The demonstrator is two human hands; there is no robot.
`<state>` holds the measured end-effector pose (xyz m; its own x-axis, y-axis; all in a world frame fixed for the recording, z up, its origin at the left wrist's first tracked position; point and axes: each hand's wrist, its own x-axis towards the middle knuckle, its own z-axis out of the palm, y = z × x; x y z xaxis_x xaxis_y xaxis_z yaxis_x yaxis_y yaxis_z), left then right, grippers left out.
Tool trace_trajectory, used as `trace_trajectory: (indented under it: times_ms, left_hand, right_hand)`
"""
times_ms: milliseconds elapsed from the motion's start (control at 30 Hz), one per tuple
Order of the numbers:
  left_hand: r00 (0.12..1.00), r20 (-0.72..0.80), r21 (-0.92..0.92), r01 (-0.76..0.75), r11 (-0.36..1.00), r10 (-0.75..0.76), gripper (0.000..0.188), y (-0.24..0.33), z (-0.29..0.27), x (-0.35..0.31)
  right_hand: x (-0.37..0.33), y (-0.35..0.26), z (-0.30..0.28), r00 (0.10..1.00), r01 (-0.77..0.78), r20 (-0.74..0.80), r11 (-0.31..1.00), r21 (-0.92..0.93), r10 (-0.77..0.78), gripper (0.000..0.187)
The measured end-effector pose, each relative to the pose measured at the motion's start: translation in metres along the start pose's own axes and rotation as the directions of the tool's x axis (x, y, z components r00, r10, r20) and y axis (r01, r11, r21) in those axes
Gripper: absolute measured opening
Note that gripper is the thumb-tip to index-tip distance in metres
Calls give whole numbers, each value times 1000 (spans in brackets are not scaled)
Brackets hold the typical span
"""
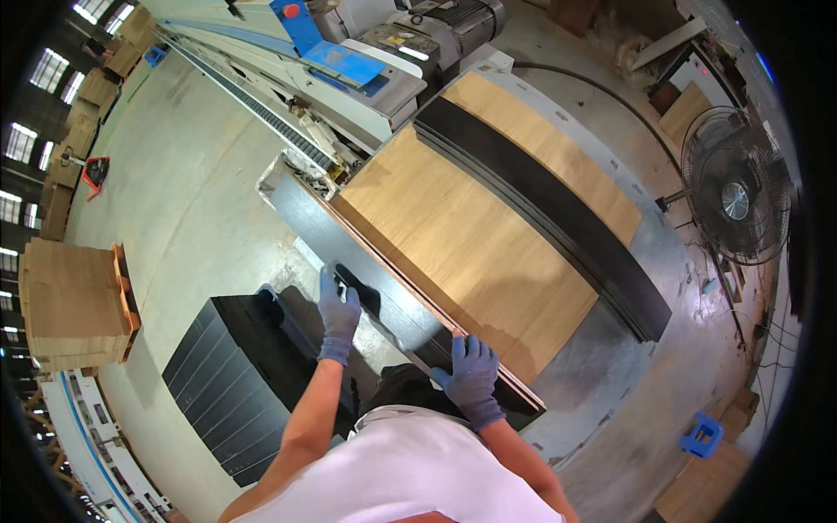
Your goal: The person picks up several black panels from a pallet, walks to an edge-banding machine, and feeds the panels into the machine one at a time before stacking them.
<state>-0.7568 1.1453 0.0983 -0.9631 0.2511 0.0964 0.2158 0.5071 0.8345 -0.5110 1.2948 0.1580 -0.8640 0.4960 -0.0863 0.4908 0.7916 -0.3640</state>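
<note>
A long dark grey board (397,305) with a reddish-brown edge lies slantwise in front of me, along the near side of a wood-grain panel (471,218). My left hand (338,312), in a grey-blue glove, is at the board's left edge with its fingers closed. A small dark shape shows at its fingertips; I cannot make out what it is. My right hand (473,376), gloved the same way, grips the board near its close end, fingers over the right edge and thumb on the top face.
Dark strips (549,218) lie across the wood-grain panel. A stack of black boards (235,375) stands at my left, with cardboard sheets (74,301) on a pallet beyond. Ahead is a machine (349,65). A fan (735,196) and blue stool (702,435) are at the right.
</note>
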Motion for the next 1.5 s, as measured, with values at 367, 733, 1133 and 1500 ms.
trace_trajectory:
  times_ms: [367, 733, 1133, 1500]
  left_hand:
    - [617, 357, -193, 783, 591, -701, 35, 26, 30, -74]
    - [633, 402, -571, 738, 360, -661, 45, 15, 12, -69]
    - [633, 523, -645, 732, 220, -571, 48, -38, 11, -67]
    - [671, 692, -720, 663, -202, -264, 39, -63, -64, -20]
  right_hand:
    - [26, 28, 16, 990, -20, 143, 987, 159, -3, 75]
    - [45, 27, 16, 912, -111, 410, 946, 305, -25, 72]
    - [16, -24, 13, 967, -43, 253, 959, 279, -30, 60]
    - [47, -139, -24, 986, -7, 166, 991, 131, -15, 63]
